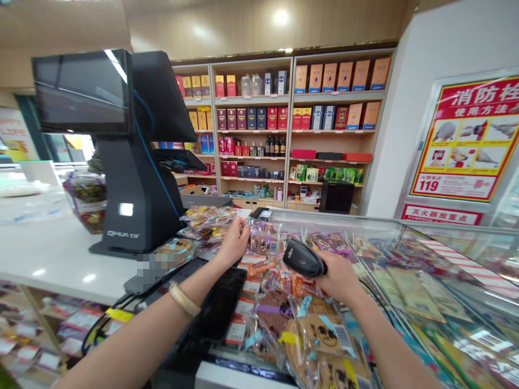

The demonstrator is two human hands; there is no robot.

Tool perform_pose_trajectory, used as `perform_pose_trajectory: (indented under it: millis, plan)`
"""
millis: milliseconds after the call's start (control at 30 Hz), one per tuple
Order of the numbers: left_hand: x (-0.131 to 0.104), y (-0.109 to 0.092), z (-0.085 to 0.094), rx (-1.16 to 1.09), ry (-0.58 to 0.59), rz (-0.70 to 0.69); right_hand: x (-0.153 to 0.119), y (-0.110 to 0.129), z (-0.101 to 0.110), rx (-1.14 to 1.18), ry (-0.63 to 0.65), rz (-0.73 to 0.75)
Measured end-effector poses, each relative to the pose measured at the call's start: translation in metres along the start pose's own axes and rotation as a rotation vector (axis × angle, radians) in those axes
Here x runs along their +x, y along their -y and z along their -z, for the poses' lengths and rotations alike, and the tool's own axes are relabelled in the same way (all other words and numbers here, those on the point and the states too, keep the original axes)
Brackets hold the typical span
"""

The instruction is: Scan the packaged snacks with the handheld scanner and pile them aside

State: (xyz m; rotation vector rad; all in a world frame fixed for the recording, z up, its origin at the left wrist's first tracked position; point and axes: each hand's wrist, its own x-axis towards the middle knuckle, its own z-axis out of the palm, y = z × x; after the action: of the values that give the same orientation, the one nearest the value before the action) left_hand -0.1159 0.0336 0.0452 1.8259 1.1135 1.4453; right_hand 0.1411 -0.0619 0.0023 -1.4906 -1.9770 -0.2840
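My left hand (235, 237) is closed on the edge of a clear packet with a round brown item inside (264, 237), held above the glass counter. My right hand (336, 275) grips a black handheld scanner (302, 259), whose head points left toward that packet. Several similar flat packets (320, 329) with blue, yellow and purple strips lie in front of my right hand. Orange small packets (286, 281) lie under the scanner. Behind my left wrist, another pile of flat packets (206, 219) rests beside the register.
A dark register with two screens (133, 178) stands at the left on a white counter (48, 254). A black tablet-like panel (219, 302) lies under my left forearm. Glass-topped cases (425, 270) extend right. Shelves of boxes (290, 97) line the back, and cables run at the lower left.
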Motion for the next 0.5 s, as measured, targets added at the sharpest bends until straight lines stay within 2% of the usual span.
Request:
perform_pose_trajectory:
  millis: [100,200,300,367,433,500]
  plan:
    - [-0.006,-0.001,0.024,-0.155,-0.037,0.116,-0.001,-0.002,-0.002,0.018,-0.055,0.016]
    - [-0.010,0.000,0.071,-0.216,-0.184,0.184,-0.001,-0.004,-0.003,0.007,-0.104,0.010]
    - [-0.011,0.005,0.129,-0.113,-0.397,0.229,-0.002,-0.004,-0.004,-0.010,-0.139,0.003]
    - [-0.010,0.013,0.164,-0.039,-0.471,0.276,-0.002,-0.004,-0.004,-0.012,-0.149,0.015]
    - [-0.010,0.023,0.190,0.038,-0.504,0.312,-0.001,-0.005,-0.004,-0.014,-0.162,0.024]
    - [-0.009,0.035,0.205,0.242,-0.497,0.318,-0.001,-0.006,-0.005,-0.014,-0.188,0.026]
